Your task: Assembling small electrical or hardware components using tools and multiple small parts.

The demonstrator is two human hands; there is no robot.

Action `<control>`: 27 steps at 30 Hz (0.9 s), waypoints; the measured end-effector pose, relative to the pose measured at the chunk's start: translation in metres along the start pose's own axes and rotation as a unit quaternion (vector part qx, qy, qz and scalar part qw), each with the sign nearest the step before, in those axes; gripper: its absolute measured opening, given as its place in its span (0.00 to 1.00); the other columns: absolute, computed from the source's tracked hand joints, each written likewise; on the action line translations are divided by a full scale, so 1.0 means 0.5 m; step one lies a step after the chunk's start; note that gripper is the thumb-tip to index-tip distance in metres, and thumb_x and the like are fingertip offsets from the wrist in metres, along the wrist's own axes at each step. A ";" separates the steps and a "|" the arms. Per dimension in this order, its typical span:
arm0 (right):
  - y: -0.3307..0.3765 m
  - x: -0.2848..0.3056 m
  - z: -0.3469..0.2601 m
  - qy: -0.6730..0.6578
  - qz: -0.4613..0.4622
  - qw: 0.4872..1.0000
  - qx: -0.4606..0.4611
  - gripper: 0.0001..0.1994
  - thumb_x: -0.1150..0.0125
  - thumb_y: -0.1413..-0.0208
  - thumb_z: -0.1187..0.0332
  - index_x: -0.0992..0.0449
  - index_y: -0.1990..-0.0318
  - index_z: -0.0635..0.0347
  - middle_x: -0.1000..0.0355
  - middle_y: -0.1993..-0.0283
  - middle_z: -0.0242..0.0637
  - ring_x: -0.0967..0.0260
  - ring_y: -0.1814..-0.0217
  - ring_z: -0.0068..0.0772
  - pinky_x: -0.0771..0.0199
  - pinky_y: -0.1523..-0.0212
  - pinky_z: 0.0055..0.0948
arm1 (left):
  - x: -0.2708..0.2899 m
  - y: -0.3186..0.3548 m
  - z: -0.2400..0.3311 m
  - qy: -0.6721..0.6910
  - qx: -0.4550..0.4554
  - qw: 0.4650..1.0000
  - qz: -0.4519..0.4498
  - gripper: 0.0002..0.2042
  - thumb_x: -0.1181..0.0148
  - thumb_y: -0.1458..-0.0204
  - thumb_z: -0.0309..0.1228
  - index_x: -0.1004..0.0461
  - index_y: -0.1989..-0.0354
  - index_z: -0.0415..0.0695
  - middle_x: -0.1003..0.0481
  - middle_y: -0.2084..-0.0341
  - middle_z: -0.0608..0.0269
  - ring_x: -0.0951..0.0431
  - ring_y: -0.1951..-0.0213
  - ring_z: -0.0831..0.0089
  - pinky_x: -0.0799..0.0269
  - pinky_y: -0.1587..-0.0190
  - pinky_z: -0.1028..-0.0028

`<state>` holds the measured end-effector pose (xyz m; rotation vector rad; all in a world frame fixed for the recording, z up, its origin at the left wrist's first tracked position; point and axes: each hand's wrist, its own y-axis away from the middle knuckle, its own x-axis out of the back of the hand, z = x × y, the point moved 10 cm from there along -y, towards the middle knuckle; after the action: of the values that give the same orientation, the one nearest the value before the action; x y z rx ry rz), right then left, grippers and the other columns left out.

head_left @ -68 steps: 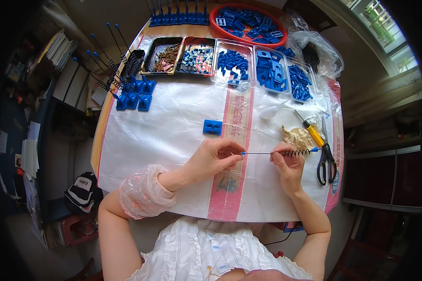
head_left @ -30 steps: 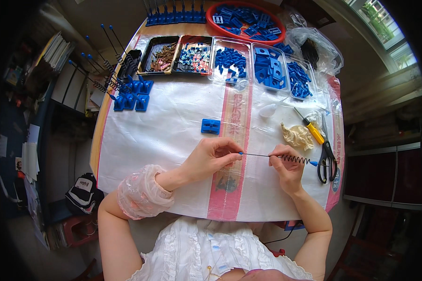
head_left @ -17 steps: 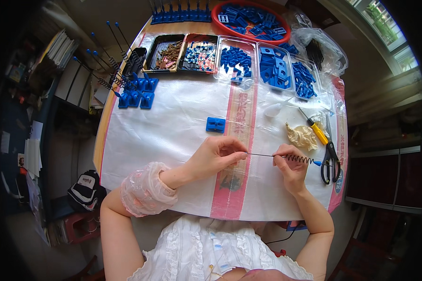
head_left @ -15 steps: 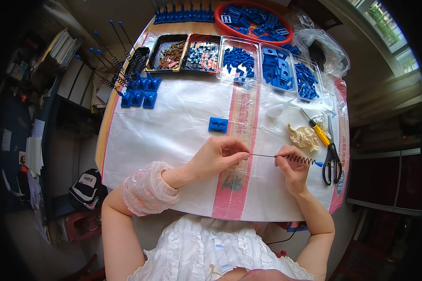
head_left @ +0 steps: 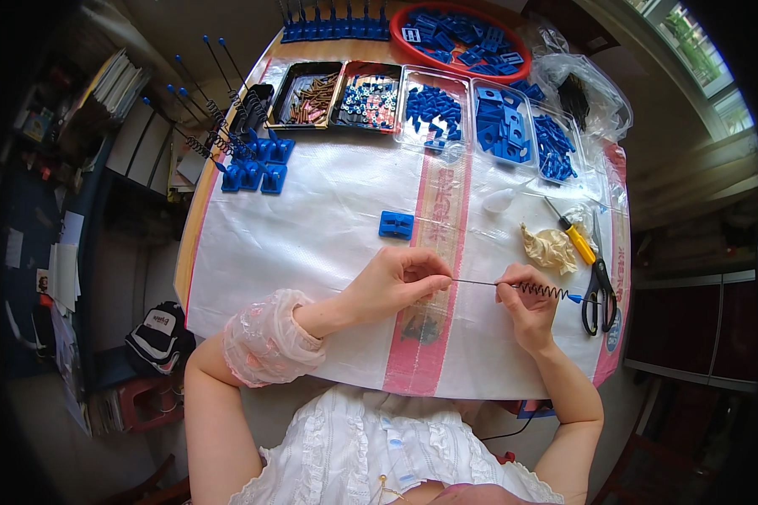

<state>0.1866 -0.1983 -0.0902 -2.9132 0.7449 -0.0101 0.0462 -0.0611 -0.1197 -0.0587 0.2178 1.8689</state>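
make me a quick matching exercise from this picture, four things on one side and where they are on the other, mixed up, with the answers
Things
1. thin black rod with coiled spring
2. lone square blue plastic base
3. yellow-handled screwdriver
4. round red plastic basin

Places
a. beside black-handled scissors
b. held by left hand and right hand
c. far side, holding blue plastic pieces
d. on white sheet, beyond the left hand

Pairs: 1-b, 2-d, 3-a, 4-c
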 end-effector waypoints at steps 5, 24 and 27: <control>0.001 -0.003 0.001 0.001 -0.001 1.000 -0.002 0.05 0.36 0.41 0.85 0.22 0.61 0.68 0.25 0.68 0.37 0.29 0.65 0.25 0.31 0.60 0.26 | 0.001 0.001 -0.005 0.005 -0.001 1.000 -0.005 0.07 0.34 0.36 0.25 0.18 0.53 0.36 0.17 0.63 0.67 0.20 0.63 0.84 0.23 0.60 0.81; -0.003 0.006 -0.002 0.007 0.019 1.000 0.002 0.05 0.37 0.41 0.86 0.21 0.61 0.68 0.26 0.68 0.36 0.29 0.66 0.24 0.31 0.60 0.25 | 0.000 -0.003 -0.005 0.020 0.024 0.999 -0.005 0.08 0.38 0.34 0.24 0.20 0.50 0.35 0.16 0.62 0.65 0.21 0.65 0.86 0.24 0.63 0.82; -0.003 0.004 -0.003 0.016 0.012 1.000 0.006 0.05 0.37 0.41 0.86 0.21 0.61 0.68 0.26 0.68 0.36 0.29 0.66 0.24 0.31 0.60 0.25 | 0.001 -0.002 -0.008 0.019 0.022 1.000 -0.002 0.09 0.38 0.33 0.24 0.20 0.48 0.34 0.16 0.62 0.65 0.21 0.65 0.86 0.24 0.63 0.82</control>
<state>0.1891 -0.1980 -0.0884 -2.8987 0.7833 -0.0594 0.0469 -0.0610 -0.1238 -0.0634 0.2846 1.8590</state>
